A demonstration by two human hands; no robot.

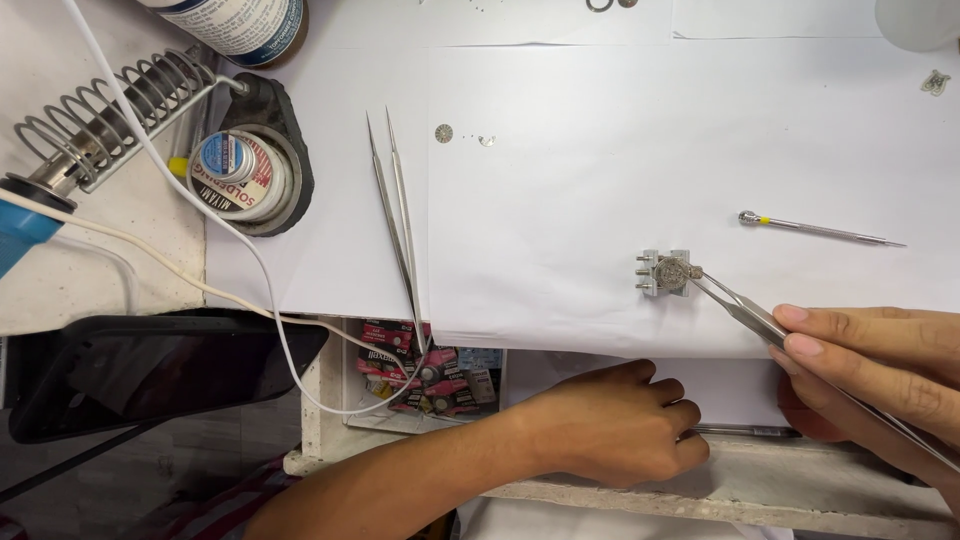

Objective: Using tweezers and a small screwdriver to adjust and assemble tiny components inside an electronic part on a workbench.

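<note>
We see the right hand point(880, 375) pinched closed on a pair of tweezers point(745, 310), whose long axis runs up and to the left from the fingertips to a small round watch movement point(674, 270) clamped in a metal holder point(665, 272) on the white paper-covered surface point(560, 200). The movement lies up and left of the right hand, at the very tips of the tweezers, which appear to touch its right edge; we cannot tell whether they grip a part there. The left hand point(615, 420) is curled loosely, knuckles up, resting below the holder at the near edge of the surface and holding nothing we can see; its palm side is hidden. The right hand is the one engaged. Beyond the right hand lies a thin screwdriver point(820, 230), lengthwise left to right, well apart. A second pair of tweezers point(397, 215) lies far to the left of both hands. The right wrist is cut off by the frame.
</note>
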